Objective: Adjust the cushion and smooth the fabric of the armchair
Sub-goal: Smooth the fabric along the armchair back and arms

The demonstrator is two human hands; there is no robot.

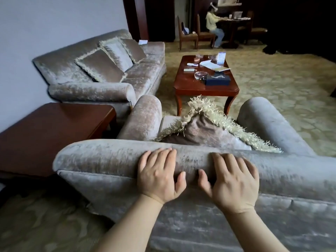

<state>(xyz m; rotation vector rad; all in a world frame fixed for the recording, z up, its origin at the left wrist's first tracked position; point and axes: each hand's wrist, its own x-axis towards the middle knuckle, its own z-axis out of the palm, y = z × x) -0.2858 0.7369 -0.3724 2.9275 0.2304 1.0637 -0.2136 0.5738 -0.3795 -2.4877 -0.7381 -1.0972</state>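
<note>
I stand behind a grey velvet armchair (pixel 101 157), looking over its rolled back. My left hand (pixel 160 176) lies flat on the top of the backrest, fingers straight and spread. Beside it, a little to the right, my right hand (pixel 231 180) rests flat on the same roll, thumbs of both hands pointing toward each other. Beyond the backrest a brown cushion (pixel 200 131) with a pale fringe stands tilted on one corner against the seat back, between the two rolled armrests.
A dark wooden side table (pixel 45 131) stands left of the armchair. A matching sofa (pixel 101 88) with three cushions lines the left wall. A coffee table (pixel 185 86) with papers, an ashtray and a tissue box stands ahead. A person sits at a far desk.
</note>
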